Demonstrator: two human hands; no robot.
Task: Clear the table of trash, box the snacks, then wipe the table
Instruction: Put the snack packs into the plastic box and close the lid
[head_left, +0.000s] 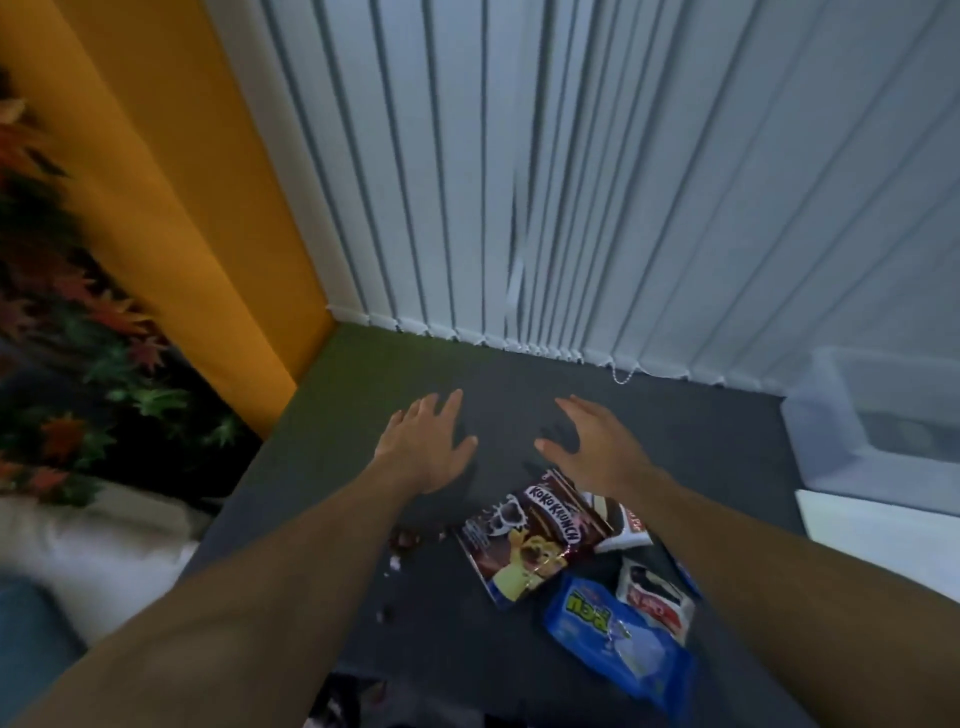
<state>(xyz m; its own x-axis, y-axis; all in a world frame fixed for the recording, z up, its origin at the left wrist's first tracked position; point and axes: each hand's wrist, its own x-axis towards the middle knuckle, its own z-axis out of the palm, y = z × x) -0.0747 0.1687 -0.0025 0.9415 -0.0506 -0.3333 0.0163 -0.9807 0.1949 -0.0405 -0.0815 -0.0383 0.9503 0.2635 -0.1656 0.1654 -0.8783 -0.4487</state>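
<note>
- At the centre of the frame, the left hand (431, 447) and the right hand (592, 447) are being held out over the dark table (701, 441), with fingers spread and relaxed and nothing being gripped. Contact with the surface cannot be told.
- In the lower middle, snacks are lying on the table under the right forearm: a Koko Krunch pack (519, 540), a black-and-white pack (615, 522), a white-and-red pack (657, 597) and a blue pack (618, 634), all close together.
- Left of the Koko Krunch pack, small crumbs (410, 540) are lying scattered.
- At the right edge, a clear box (831, 457) is sitting, well apart from the packs.
- Step judged: the trash-clearing stage is just being begun, with nothing boxed or wiped yet.
- Next move, judged: the hands are to be pulled back toward the crumbs or packs, since both are reaching past them.
</note>
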